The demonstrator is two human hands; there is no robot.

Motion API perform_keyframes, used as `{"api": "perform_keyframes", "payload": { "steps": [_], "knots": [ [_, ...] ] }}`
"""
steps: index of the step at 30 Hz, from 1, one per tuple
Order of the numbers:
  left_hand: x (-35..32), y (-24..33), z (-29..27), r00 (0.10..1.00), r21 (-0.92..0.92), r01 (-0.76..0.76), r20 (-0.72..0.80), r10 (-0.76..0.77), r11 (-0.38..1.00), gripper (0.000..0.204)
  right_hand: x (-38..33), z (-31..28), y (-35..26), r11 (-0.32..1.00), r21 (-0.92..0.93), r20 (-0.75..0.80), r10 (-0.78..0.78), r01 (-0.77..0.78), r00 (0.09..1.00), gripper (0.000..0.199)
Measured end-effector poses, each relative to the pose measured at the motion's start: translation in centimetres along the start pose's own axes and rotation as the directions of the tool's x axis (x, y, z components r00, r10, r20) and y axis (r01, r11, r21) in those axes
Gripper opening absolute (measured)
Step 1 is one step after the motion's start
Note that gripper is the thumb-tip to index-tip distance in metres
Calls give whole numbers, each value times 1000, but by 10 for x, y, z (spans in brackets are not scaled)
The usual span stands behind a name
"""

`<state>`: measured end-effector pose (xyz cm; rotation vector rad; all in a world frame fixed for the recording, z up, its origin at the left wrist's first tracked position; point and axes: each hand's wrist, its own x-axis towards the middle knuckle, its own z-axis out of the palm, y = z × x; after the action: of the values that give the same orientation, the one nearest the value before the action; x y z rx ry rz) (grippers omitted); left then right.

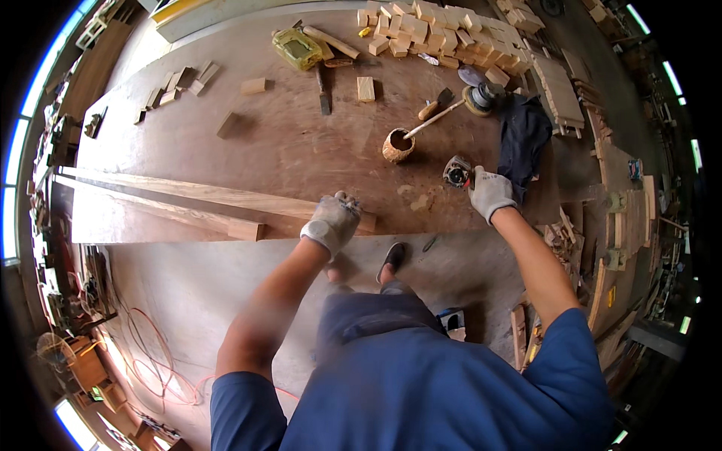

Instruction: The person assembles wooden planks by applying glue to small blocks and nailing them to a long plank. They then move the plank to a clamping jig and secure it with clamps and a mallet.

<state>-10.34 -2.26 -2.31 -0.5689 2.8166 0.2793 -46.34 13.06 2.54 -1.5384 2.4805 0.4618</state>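
My left hand point(334, 219), in a whitish work glove, is closed over a long wooden board point(256, 198) near its right end, by the table's front edge. A second long board point(188, 215) lies nearer me, at a slight angle to the first. My right hand point(492, 191), gloved too, is closed at the rear of a small hand-held power tool point(456, 172) with a round metallic front and a bit of red. The glove hides most of the tool's body, and its exact kind is unclear. Dark cloth point(523, 134) lies just beyond this hand.
On the brown table point(293, 143) stand a woven pot point(398, 146) with a stick in it, a disc sander point(479, 99), a chisel point(323, 92) and a clear plastic jug point(296, 49). Wooden blocks point(429, 30) are heaped at the back. A hose point(162, 368) coils on the floor.
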Motion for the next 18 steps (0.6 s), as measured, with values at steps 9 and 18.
{"api": "perform_keyframes", "payload": {
  "steps": [9, 18],
  "knots": [
    [3, -3, -4, 999, -36, 4, 40, -3, 999, 31, 4, 64, -2, 995, 89, 47, 34, -38, 998, 78],
    [0, -12, -21, 996, -73, 67, 67, -62, 995, 33, -52, 70, -38, 968, 177, -287, -122, 178, 950, 67]
  ]
}}
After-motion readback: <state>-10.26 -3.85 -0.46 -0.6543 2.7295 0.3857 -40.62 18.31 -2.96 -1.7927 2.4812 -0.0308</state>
